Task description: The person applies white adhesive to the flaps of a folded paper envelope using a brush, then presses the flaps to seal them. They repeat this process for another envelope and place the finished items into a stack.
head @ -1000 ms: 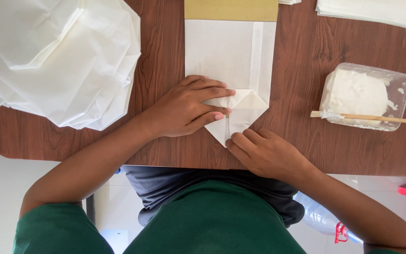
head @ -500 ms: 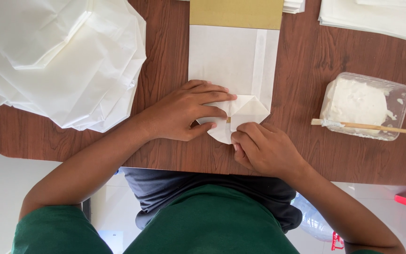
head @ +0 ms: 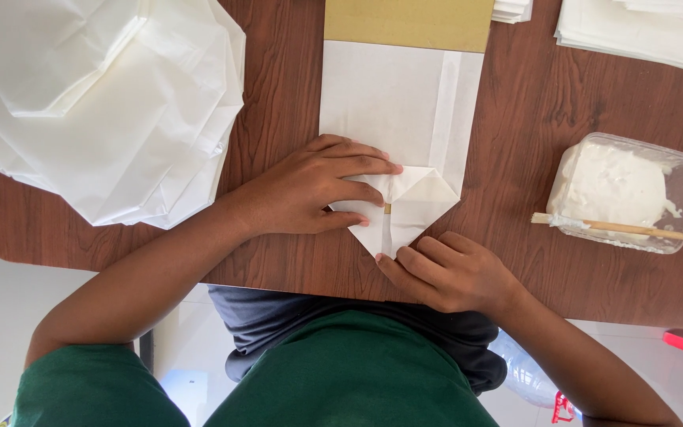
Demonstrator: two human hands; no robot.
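The brown wooden table (head: 278, 95) holds everything. On its far left lies a big heap of white paper sheets (head: 96, 103). In the middle lies a white paper bag (head: 393, 103), flat, with a tan strip (head: 409, 22) at its far end. Its near end is folded into a point (head: 405, 213) that aims at the person. To the right sits a clear plastic tub of white paste (head: 622, 190) with a wooden stick (head: 626, 229) lying across it. More white sheets (head: 642, 32) are stacked at the far right. To fold this well, I think the flaps should be held flat and the edges rubbed down hard, so the point stays sharp and even. The left hand (head: 310, 190) lies flat on the left flap, fingers (head: 361, 158) straight and a little spread, pressing down. The right hand (head: 452, 273) is curled, fingers close together, and its fingertips (head: 405, 257) touch the near tip of the point. It holds nothing.
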